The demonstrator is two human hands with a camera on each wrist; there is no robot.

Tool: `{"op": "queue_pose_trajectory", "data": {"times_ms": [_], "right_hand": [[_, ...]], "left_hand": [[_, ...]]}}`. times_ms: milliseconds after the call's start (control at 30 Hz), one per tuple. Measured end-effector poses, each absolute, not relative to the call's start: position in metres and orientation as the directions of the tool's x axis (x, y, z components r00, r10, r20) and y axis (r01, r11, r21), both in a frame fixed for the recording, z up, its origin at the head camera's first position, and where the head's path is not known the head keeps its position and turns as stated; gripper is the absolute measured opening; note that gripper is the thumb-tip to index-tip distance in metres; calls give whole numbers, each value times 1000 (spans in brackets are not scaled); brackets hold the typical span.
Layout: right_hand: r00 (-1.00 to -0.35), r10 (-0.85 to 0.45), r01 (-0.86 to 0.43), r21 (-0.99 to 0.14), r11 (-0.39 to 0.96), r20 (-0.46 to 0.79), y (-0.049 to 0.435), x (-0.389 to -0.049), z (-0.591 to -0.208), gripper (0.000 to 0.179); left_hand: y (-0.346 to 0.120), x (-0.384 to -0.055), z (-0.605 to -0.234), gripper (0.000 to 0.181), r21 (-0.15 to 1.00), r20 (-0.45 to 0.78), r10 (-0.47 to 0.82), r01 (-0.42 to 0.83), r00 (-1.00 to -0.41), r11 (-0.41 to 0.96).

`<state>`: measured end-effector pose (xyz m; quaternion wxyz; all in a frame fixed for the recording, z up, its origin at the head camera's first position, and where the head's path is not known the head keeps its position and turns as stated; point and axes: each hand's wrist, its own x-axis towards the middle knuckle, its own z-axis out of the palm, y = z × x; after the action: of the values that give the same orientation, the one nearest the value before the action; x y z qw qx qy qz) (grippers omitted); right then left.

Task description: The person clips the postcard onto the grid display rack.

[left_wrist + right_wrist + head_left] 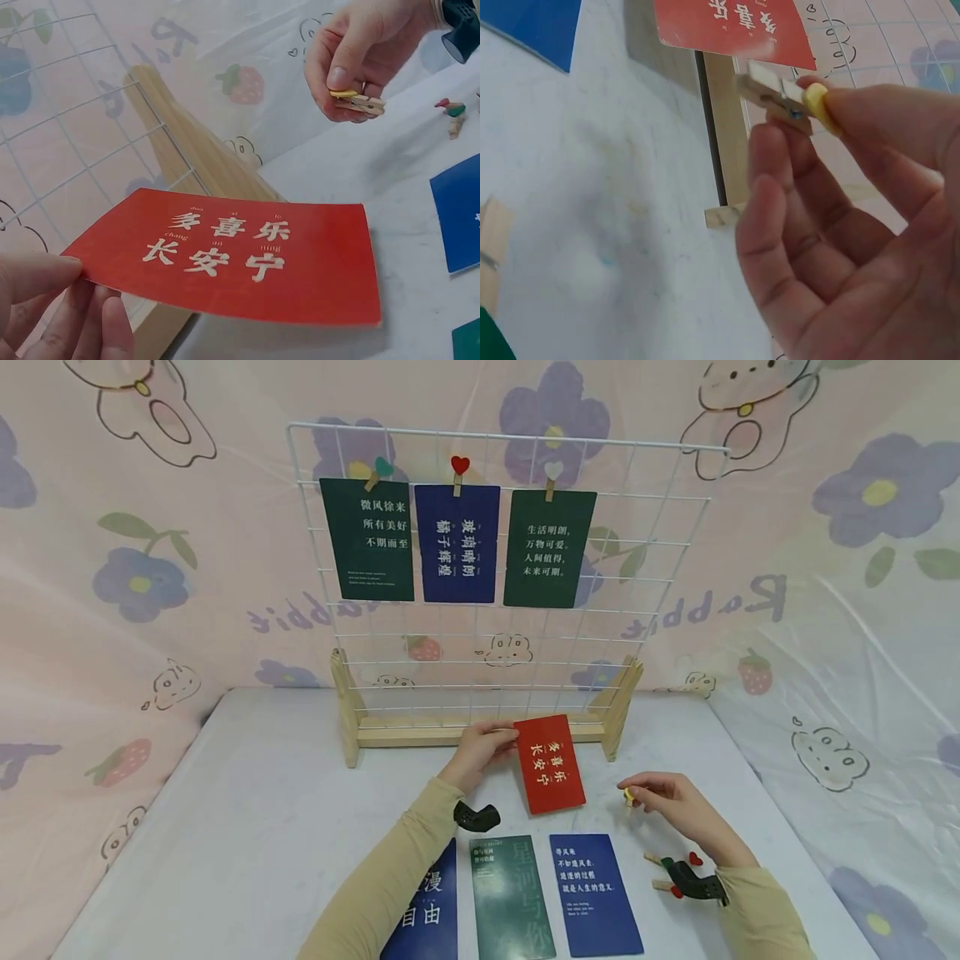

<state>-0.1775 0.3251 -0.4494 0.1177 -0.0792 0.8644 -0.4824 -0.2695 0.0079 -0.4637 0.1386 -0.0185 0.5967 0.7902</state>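
Observation:
My left hand (483, 753) pinches a red card (550, 764) by its edge, between thumb and fingers. White Chinese characters are printed on the card, which is held above the table before the rack's wooden base (408, 737). To the right, my right hand (675, 806) pinches a small wooden clothespin (784, 97) with a yellow decoration at the handle end. In the left wrist view that clothespin (360, 105) points away from the fingertips, apart from the red card. Three cards hang on the white wire grid (480, 668): green (371, 568), blue (453, 589) and green (551, 589).
Heart-topped clothespins in green (384, 467), red (461, 466) and white (554, 471) hold the hanging cards. On the table lie a blue card (442, 868) partly behind my left sleeve, a green card (510, 893) and another blue card (596, 935). Loose clothespins (663, 886) lie by my right wrist.

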Motion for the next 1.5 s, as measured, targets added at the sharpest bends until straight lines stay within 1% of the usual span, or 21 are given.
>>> {"op": "queue_pose_trajectory", "data": {"times_ms": [200, 333, 433, 633, 900, 1033, 1133, 1300, 1500], "right_hand": [[-958, -258, -24, -858, 514, -128, 322, -180, -448, 39], [-959, -253, -21, -861, 509, -125, 321, -182, -446, 42], [-959, -256, -26, -859, 511, -123, 320, -184, -444, 41], [-945, -307, -68, -849, 523, -113, 318, -189, -439, 38], [-944, -320, -107, -844, 526, -80, 311, -199, -424, 34], [-943, -327, -131, -846, 516, -54, 307, -202, -414, 33], [-948, -317, -136, -852, 505, -37, 305, -203, -405, 35], [-956, -293, -136, -853, 504, -21, 303, -206, -393, 36], [-953, -303, -190, -823, 536, 23, 303, -214, -383, 32]], "left_hand": [[5, -271, -458, 25, 947, -190, 188, -230, -964, -223], [5, -273, -455, 26, 945, -190, 191, -232, -963, -232], [4, -274, -453, 25, 939, -197, 195, -242, -961, -246], [3, -274, -447, 24, 939, -190, 187, -234, -964, -253], [2, -273, -434, 26, 949, -142, 193, -189, -971, -252], [2, -273, -428, 26, 950, -146, 184, -189, -972, -248], [4, -273, -423, 25, 948, -145, 180, -189, -973, -258], [8, -275, -416, 24, 949, -113, 181, -160, -977, -273], [10, -278, -409, 25, 966, -39, 166, -80, -985, -245]]}}
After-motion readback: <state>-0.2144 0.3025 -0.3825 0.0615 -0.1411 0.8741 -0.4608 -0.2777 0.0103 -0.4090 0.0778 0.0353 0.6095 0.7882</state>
